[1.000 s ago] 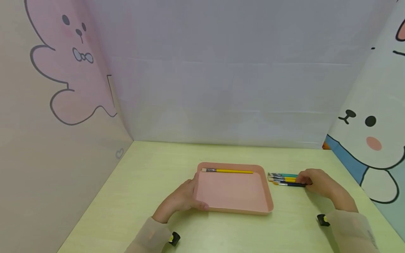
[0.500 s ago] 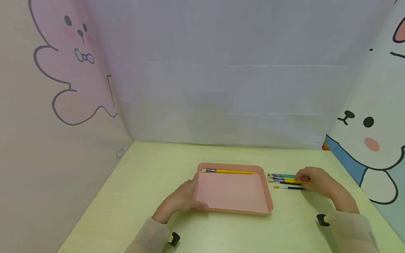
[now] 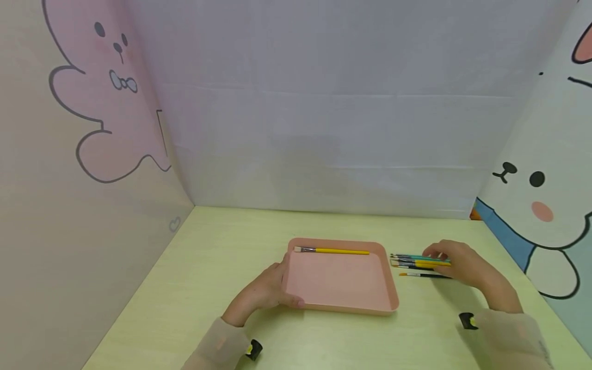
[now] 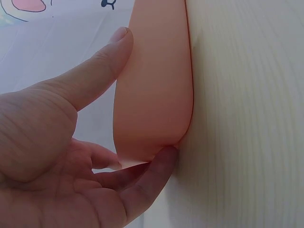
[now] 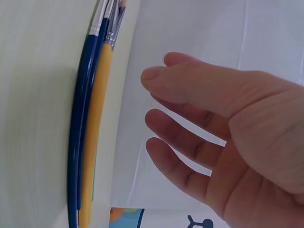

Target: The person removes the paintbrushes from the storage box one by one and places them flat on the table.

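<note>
A pink tray lies on the pale green table, with one yellow-handled brush along its far edge. My left hand grips the tray's near-left corner; in the left wrist view the thumb lies against the tray's rim and the fingers curl under it. Right of the tray lies a bunch of brushes, and a dark thin brush lies just in front of them. My right hand hovers over their handle ends, fingers loose and holding nothing, beside the blue and yellow handles.
The table is boxed in by panels: a pink cartoon wall on the left, a plain grey one behind, and a white bear panel on the right. A black band sits at each wrist.
My right hand has drifted a little away from me, off the dark thin brush, which now lies alone in front of the bunch. Left hand and tray have not moved.
</note>
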The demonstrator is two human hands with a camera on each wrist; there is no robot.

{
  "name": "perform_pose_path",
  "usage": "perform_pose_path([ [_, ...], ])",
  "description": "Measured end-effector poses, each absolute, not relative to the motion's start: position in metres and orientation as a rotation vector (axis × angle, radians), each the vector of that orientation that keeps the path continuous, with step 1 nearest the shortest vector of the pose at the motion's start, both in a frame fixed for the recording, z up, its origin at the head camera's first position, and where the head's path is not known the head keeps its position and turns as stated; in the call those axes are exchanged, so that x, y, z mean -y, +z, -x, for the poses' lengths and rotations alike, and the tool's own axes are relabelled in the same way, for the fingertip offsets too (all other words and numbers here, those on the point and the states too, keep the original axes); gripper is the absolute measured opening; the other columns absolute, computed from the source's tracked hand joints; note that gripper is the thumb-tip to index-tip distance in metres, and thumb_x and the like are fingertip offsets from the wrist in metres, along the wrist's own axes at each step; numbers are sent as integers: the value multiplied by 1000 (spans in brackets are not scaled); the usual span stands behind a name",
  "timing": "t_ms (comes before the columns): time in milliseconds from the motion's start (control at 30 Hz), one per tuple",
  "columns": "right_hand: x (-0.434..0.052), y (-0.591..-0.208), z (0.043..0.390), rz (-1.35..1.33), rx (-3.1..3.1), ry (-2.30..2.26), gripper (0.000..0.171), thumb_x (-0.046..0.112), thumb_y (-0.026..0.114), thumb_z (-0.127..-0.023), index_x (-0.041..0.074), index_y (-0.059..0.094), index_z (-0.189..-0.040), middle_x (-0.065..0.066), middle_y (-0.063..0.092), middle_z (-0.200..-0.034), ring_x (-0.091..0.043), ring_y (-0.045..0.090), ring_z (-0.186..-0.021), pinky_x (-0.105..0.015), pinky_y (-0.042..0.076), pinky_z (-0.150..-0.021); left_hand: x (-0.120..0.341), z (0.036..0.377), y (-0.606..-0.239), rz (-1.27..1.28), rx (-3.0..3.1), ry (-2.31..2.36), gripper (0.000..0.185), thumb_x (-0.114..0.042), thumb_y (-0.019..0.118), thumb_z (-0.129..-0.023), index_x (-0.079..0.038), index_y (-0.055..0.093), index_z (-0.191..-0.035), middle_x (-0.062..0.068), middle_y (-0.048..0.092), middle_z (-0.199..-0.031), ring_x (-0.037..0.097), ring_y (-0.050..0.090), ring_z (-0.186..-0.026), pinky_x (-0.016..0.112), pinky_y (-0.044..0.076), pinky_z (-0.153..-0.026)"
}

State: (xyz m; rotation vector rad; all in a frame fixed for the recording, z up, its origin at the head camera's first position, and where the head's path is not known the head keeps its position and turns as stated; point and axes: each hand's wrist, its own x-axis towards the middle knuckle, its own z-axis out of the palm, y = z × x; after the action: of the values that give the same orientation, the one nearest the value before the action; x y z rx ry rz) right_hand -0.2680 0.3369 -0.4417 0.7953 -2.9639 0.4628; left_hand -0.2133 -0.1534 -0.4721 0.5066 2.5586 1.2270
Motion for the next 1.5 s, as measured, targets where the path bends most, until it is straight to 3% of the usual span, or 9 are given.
perform_pose_path([
  [367,-312,-432,263,-922,2867,524,41,1,88,-83,6,74,-121,0,71,-107,-19,67,-91,-42,59,-79,154,215,-471,-504,-2555,1220,107,-29,99,-75,-7,35,-158,15,61,-121,27,58,-106,47,47,-96],
  [567,-287,-420,267,-995,2818,574,42,0,85,-86,8,72,-125,-2,71,-114,-25,68,-97,-42,58,-82,155,215,-471,-502,-2561,1214,115,-30,100,-75,-9,29,-162,16,58,-124,28,56,-108,48,47,-97],
  [833,-243,-403,278,-1101,2871,599,44,6,83,-92,5,69,-134,-7,70,-123,-28,67,-106,-44,57,-86,155,213,-468,-456,-2574,1198,122,-30,100,-75,-3,23,-166,19,56,-130,30,55,-111,53,46,-101],
  [1100,-209,-398,293,-1195,2930,578,41,4,73,-96,5,67,-137,-11,69,-124,-34,65,-113,-49,55,-92,156,215,-471,-479,-2551,1214,117,-28,100,-74,-4,28,-162,15,58,-123,28,55,-107,48,46,-98],
  [1333,-185,-398,308,-1279,3006,617,47,1,73,-97,3,63,-143,-16,67,-132,-39,65,-121,-54,54,-99,155,214,-470,-458,-2562,1191,127,-29,100,-74,1,20,-167,19,57,-129,28,55,-110,52,45,-101],
  [1500,-165,-400,313,-1324,3063,602,50,3,79,-93,5,65,-141,-10,68,-129,-32,65,-116,-48,54,-98,155,215,-471,-468,-2570,1178,127,-30,100,-74,2,19,-167,17,57,-130,26,54,-110,52,45,-102],
])
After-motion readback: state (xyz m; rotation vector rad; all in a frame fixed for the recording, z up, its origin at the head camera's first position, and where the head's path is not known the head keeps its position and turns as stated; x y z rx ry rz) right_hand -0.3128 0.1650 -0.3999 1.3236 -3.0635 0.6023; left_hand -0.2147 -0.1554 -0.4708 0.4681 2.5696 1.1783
